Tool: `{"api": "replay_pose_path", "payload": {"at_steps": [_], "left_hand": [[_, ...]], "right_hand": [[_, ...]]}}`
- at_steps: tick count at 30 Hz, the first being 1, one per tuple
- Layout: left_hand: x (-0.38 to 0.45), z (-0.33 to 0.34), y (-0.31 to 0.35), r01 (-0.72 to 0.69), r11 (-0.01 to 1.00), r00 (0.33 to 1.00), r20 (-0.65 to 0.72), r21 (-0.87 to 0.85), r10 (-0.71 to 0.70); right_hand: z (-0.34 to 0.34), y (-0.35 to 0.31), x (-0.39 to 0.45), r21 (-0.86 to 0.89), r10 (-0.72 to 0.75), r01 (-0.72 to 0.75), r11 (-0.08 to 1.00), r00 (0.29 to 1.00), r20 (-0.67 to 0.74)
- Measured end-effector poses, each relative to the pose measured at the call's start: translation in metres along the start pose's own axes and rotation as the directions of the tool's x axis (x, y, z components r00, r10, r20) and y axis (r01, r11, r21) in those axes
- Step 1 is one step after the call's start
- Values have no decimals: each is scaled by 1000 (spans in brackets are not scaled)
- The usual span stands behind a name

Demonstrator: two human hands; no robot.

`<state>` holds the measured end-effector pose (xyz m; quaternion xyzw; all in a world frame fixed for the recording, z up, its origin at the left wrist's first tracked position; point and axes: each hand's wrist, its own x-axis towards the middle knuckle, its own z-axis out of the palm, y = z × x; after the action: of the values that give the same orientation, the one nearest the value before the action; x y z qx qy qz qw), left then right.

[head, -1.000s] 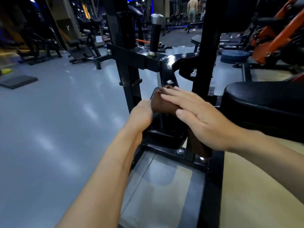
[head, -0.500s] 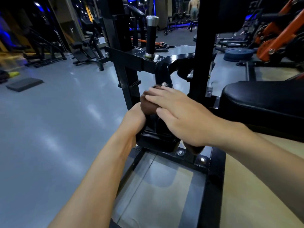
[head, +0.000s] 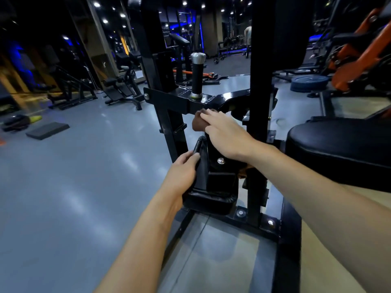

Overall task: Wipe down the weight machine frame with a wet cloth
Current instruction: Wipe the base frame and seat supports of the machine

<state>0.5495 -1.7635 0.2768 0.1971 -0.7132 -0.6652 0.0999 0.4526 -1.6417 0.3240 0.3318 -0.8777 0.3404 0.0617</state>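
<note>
The right hand (head: 224,136) had climbed since a second before — from the lower frame, up toward twelve o'clock, until the brown cloth (head: 197,123) sat just under the black crossbar (head: 169,98) of the weight machine frame (head: 257,115). Its fingers lay nearly straight, pressing the cloth flat against the metal; the cloth's tail hung below the wrist. The left hand (head: 183,170), which had been up beside the cloth, was now lower at seven o'clock, fingers curled around the edge of a black padded bracket (head: 208,199) — bracing, it seemed. This stretch looked wiped, with the crossbar and the post (head: 197,76) probably still to do.
</note>
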Motion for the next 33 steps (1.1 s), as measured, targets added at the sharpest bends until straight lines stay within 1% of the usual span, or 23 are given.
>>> {"api": "replay_pose_path", "payload": {"at_steps": [4, 10, 13, 17, 20, 22, 24, 26, 28, 31, 33], "left_hand": [[3, 0, -2, -9, 1000, 1000, -2, -8, 9], [7, -3, -8, -26, 998, 999, 36, 55, 24], [9, -2, -8, -31, 999, 999, 27, 16, 31], [10, -1, -7, -9, 1000, 1000, 10, 3, 9], [5, 0, -3, 7, 1000, 1000, 9, 1, -7], [4, -1, -2, 13, 1000, 1000, 17, -6, -13], [3, -1, -2, 15, 1000, 1000, 12, -17, -15], [4, -1, -3, 8, 1000, 1000, -1, -21, -8], [6, 1, -5, -2, 999, 1000, 0, -40, 2], [9, 2, -7, -4, 998, 1000, 10, -68, 5], [11, 1, -8, -9, 997, 1000, 12, -77, 10]], "right_hand": [[1, -2, -47, 120, -40, 37, 992, 999, 23], [-4, -7, -87, 199, -82, 75, 977, 996, 29], [-1, -2, -71, 140, -66, 58, 988, 996, 57], [-2, 2, -16, -12, -15, 16, 1000, 995, 94], [-7, 3, 22, -28, 26, -24, 999, 997, 77], [-6, 2, 31, -61, 71, -67, 996, 996, 62], [-6, -3, 24, -81, 77, -73, 994, 996, 41], [-2, -7, 3, -95, 16, -14, 995, 1000, 27], [-1, -9, -30, -55, -19, 20, 998, 1000, 20], [-2, -7, -62, -15, -3, 5, 1000, 997, 78], [-2, -9, -56, -14, 18, -17, 1000, 997, 79]]}}
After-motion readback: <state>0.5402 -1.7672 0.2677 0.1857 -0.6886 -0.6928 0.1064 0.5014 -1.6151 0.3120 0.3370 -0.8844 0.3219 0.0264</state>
